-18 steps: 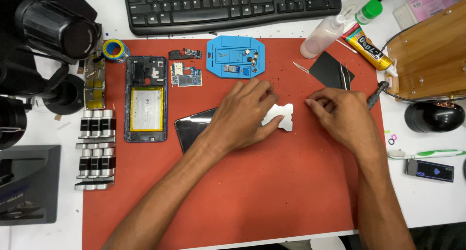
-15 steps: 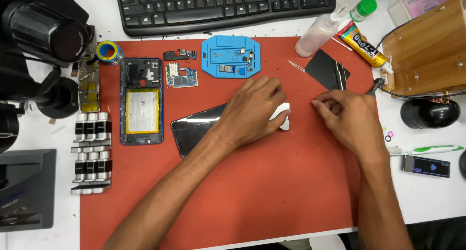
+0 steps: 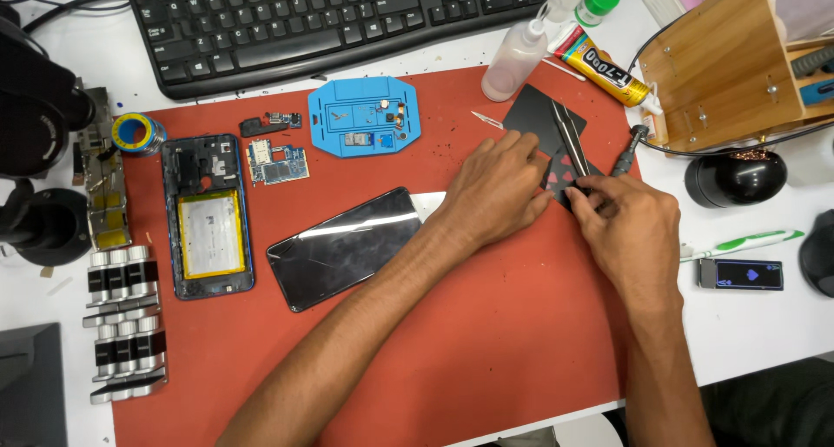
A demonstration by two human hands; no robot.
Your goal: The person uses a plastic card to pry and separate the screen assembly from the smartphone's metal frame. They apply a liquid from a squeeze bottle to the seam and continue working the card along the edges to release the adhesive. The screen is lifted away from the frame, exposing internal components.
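Pinching a thin playing card [image 3: 563, 174] between both hands, right hand [image 3: 630, 230] and left hand [image 3: 495, 186]; I'm judging it light, flexible, best gripped by edges.

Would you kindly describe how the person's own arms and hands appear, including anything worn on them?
Both forearms are bare up to the frame's edge, with no sleeves in view. The left hand and the right hand are uncovered: no gloves, and no rings, watch or wrist strap visible. Nails look short. Nothing is marked or taped on either arm.
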